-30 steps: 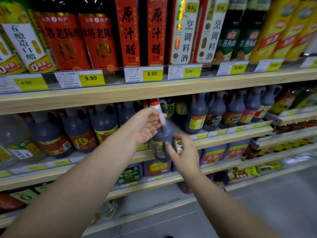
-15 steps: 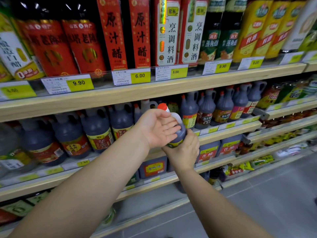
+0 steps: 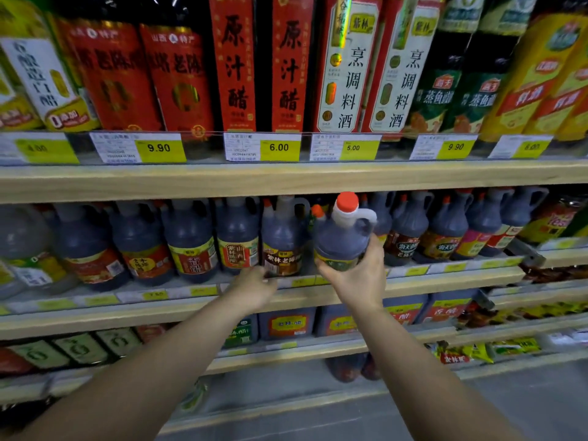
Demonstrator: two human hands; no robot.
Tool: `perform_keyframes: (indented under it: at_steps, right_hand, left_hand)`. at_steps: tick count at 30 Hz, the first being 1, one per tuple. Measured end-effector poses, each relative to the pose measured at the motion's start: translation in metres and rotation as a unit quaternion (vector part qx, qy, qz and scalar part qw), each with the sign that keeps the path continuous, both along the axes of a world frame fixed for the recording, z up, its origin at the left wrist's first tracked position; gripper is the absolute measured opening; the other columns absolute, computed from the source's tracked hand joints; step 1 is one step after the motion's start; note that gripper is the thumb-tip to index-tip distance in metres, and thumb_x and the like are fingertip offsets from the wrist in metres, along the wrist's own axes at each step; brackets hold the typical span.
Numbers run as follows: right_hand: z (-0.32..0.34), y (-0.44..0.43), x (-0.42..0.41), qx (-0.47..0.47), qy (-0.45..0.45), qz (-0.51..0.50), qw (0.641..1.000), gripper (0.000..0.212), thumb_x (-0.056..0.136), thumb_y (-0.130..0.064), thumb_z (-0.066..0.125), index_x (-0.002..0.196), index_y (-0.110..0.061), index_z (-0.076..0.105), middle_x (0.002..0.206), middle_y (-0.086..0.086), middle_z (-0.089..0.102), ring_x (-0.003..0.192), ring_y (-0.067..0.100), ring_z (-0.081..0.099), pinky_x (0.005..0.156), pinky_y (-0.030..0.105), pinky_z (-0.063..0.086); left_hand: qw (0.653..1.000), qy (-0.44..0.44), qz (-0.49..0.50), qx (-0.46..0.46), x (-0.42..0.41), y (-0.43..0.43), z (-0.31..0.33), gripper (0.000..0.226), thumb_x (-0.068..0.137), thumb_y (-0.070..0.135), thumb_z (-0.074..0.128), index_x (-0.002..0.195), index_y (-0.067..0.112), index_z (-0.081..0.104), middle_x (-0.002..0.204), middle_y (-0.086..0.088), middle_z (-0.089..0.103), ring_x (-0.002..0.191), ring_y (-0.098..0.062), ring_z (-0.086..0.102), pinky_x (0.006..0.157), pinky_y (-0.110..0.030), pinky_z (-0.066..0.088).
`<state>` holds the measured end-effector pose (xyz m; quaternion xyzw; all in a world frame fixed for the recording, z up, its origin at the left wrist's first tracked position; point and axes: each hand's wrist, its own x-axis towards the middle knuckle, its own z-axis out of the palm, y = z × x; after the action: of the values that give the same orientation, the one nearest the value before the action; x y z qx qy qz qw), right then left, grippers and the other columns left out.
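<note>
A dark vinegar jug (image 3: pixel 339 237) with a red cap, a white neck and a handle is held up in front of the middle shelf. My right hand (image 3: pixel 359 275) grips it from below, fingers curled round its base and right side. My left hand (image 3: pixel 253 286) is off the jug. It reaches to the foot of a brown-labelled jug (image 3: pixel 281 246) standing on the middle shelf, fingers loosely extended, touching or nearly touching its lower label.
The middle shelf (image 3: pixel 445 275) carries a row of similar dark jugs. The upper shelf (image 3: pixel 286 178) holds tall bottles behind price tags. Lower shelves hold square jugs and packets. Grey floor lies at the bottom right.
My left hand has let go of the jug's top and dropped left toward the shelved jug. My right hand now holds the jug alone, more upright.
</note>
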<state>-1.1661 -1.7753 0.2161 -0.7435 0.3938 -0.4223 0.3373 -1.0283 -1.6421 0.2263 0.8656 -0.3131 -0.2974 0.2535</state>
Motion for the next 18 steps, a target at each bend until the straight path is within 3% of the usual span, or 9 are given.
perform_keyframes:
  at_steps: [5, 8, 13, 18]
  right_hand:
    - [-0.015, -0.028, 0.015, 0.037, -0.021, 0.032, 0.999, 0.079, 0.055, -0.036, 0.087, 0.122, -0.020, 0.048, 0.116, -0.001, 0.056, 0.108, 0.017, 0.056, 0.086, 0.032, 0.049]
    - [-0.026, -0.040, 0.021, 0.048, -0.009, 0.056, 0.997, 0.074, 0.059, -0.030, 0.088, 0.120, -0.018, 0.049, 0.111, -0.002, 0.055, 0.106, 0.018, 0.055, 0.082, 0.027, 0.044]
    - [-0.037, -0.049, 0.033, 0.044, 0.032, 0.060, 0.997, 0.082, 0.057, -0.048, 0.083, 0.125, -0.017, 0.049, 0.121, 0.003, 0.058, 0.112, 0.023, 0.054, 0.089, 0.035, 0.049]
    - [-0.034, -0.050, 0.034, 0.025, 0.079, 0.023, 0.996, 0.090, 0.056, -0.042, 0.087, 0.129, -0.008, 0.046, 0.124, 0.011, 0.043, 0.119, 0.028, 0.043, 0.095, 0.034, 0.041]
  left_hand:
    - [0.984, -0.122, -0.047, 0.120, 0.001, -0.003, -0.015, 0.056, 0.091, 0.041, 0.047, 0.141, 0.017, 0.039, 0.144, -0.007, 0.043, 0.127, -0.026, 0.045, 0.098, -0.033, 0.041]
    - [0.983, -0.137, -0.046, 0.114, 0.001, -0.003, -0.014, 0.053, 0.092, 0.041, 0.046, 0.138, 0.016, 0.043, 0.141, -0.007, 0.046, 0.125, -0.026, 0.047, 0.096, -0.032, 0.042]
    - [0.979, -0.160, -0.049, 0.120, 0.000, -0.005, -0.017, 0.057, 0.091, 0.042, 0.046, 0.141, 0.015, 0.038, 0.145, -0.008, 0.042, 0.130, -0.026, 0.042, 0.099, -0.032, 0.040]
    - [0.977, -0.161, -0.052, 0.127, 0.001, -0.007, -0.020, 0.059, 0.090, 0.044, 0.047, 0.141, 0.015, 0.038, 0.144, -0.008, 0.042, 0.129, -0.026, 0.043, 0.098, -0.033, 0.040]
